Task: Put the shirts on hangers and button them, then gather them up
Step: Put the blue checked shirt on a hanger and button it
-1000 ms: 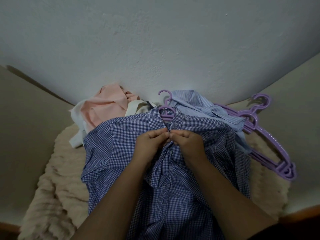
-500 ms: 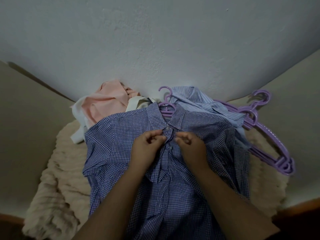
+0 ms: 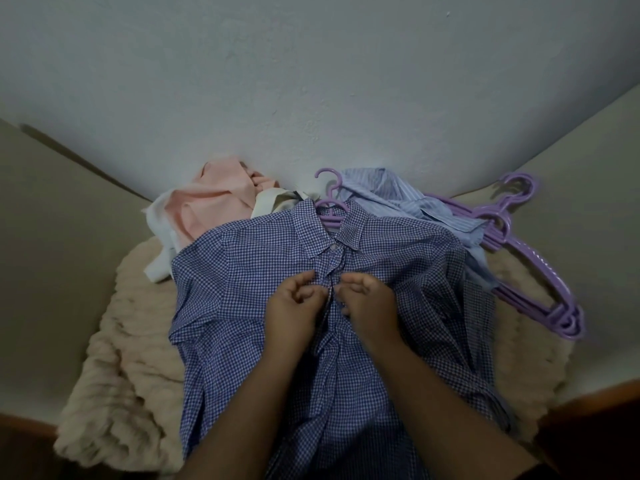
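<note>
- The checked shirt (image 3: 277, 271) lies flat on a fluffy blanket (image 3: 114, 358), its collar at the far end over a purple hanger (image 3: 330, 216), top button (image 3: 333, 247) fastened.
- The left hand (image 3: 294, 306) and right hand (image 3: 367, 303) each pinch an edge of the shirt front just below the collar; a button pushed only half through could slip out.
- Tugging the fabric could pull the shoulders off the hanger.
- The pink shirt (image 3: 214, 199), striped shirt (image 3: 398, 195) and spare hangers (image 3: 526, 258) wait at the far side; hooks could snag.
</note>
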The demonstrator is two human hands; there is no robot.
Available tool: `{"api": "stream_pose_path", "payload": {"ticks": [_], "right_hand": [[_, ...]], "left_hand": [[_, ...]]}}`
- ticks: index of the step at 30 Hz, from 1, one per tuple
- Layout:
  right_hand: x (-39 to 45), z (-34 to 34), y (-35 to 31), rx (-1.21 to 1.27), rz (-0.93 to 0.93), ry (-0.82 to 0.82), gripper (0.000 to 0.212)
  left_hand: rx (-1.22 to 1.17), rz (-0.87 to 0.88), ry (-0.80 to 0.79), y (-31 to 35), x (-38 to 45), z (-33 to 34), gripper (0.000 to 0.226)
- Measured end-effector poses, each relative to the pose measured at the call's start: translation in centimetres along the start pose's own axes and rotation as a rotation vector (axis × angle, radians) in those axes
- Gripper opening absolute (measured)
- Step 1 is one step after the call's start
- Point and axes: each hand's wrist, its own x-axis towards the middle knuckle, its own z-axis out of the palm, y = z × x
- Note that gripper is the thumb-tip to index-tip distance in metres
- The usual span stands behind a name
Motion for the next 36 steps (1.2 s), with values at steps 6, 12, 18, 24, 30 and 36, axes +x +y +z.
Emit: {"api": "stream_pose_path", "payload": {"ticks": [6,12,18,24,30,36], "right_hand": [[-1.6,-0.7,-0.4,0.014,-0.095,0.006,0.017],[-2.1,-0.9,-0.7,0.024,-0.116,-0.016,0.019],[-2.2,-1.2,-0.9,-0.028,-0.135,-0.034,0.017],[-1.8,-1.3,-0.9,-0.027,-0.097,-0.006,0.018],[-2.0,-1.3,-0.8,-0.021,-0.093,0.004,0.017],[-2.5,-1.5,-1.2,-0.052,-0.127,-0.12,0.015]], "left_hand": [[-0.095,-0.048,-0.039,-0.2,-0.8,0.7,0.04],[-0.109,0.009,0.006,-0.1,-0.9,0.8,0.045],[-0.038,0.027,0.01,0.3,-0.9,0.6,0.048],[-0.181,-0.036,-0.044,0.4,-1.2,0.1,0.039],[-0.286,-0.038,-0.092,0.3,-1.6,0.0,0.035],[-0.286,-0.01,-0.079,0.4,-1.2,-0.1,0.039]]}}
